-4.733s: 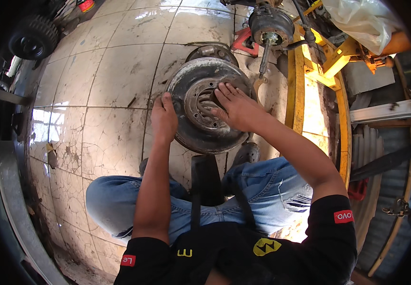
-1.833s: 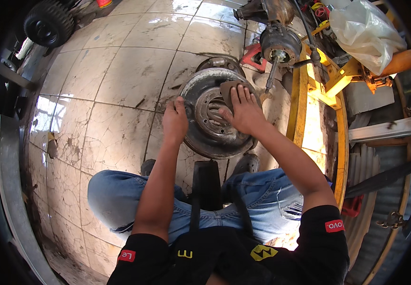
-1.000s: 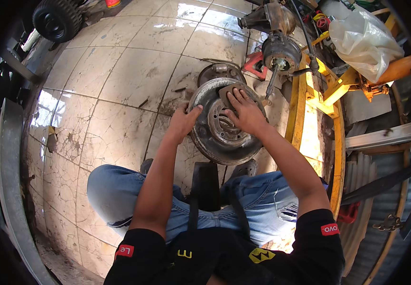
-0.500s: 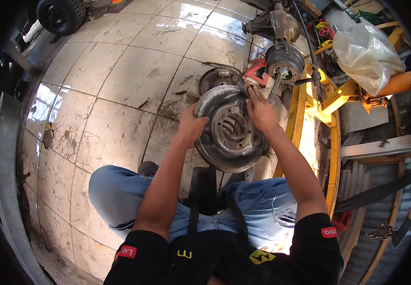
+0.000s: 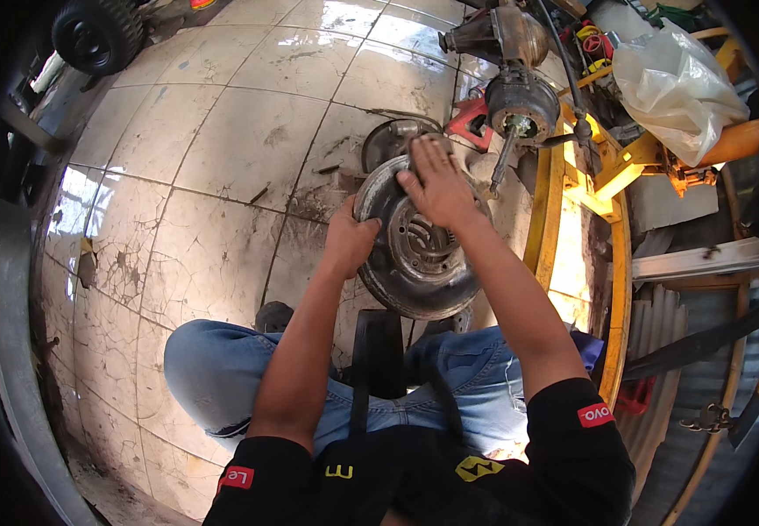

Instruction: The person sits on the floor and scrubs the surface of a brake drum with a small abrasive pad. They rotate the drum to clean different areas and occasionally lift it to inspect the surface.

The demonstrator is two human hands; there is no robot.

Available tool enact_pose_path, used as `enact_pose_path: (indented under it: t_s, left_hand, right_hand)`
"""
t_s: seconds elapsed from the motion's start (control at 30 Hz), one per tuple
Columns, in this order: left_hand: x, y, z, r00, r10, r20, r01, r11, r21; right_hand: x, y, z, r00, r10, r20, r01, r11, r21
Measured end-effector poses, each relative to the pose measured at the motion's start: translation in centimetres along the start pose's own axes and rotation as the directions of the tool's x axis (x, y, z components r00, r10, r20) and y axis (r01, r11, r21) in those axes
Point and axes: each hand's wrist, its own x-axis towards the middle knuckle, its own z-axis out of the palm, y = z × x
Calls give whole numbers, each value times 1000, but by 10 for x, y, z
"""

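Note:
In front of me, tilted between my knees, is a round dark metal brake drum [image 5: 388,276] with a worn rim and a central opening ringed by bolt holes. My left hand [image 5: 351,235] grips its left edge, thumb over the rim. At the drum's far rim, my right hand [image 5: 441,188] lies with fingers stretched forward over a small brownish piece [image 5: 424,145]. That piece is mostly covered, and I cannot make out what it is. Just beyond the drum, a round brake backing plate [image 5: 386,145] rests on the tiled floor.
An axle housing [image 5: 520,39] with a hub [image 5: 522,105] and protruding shaft stands at far right, near a red stand [image 5: 471,123]. Yellow metal framing [image 5: 548,210] runs along my right, a plastic bag [image 5: 673,88] above it. A tyre [image 5: 97,39] is far left.
My right hand has slid left along the drum's far rim, carrying the small brownish piece with it. My left hand keeps its grip, and the drum has shifted slightly left.

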Motion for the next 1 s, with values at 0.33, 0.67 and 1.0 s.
enact_pose_path:
  t_s: [0.33, 0.67, 1.0]
  left_hand:
    - [-2, -5, 6, 999, 48, -1, -48, 998, -29]
    - [-3, -5, 6, 998, 49, -30, -50, 998, -35]
    - [5, -15, 3, 993, 120, -17, -119, 992, 42]
  right_hand:
    - [13, 21, 6, 972, 233, 31, -235, 967, 97]
    - [18, 25, -6, 886, 439, 149, -463, 858, 223]
    - [18, 21, -9, 874, 464, 145, -485, 852, 197]
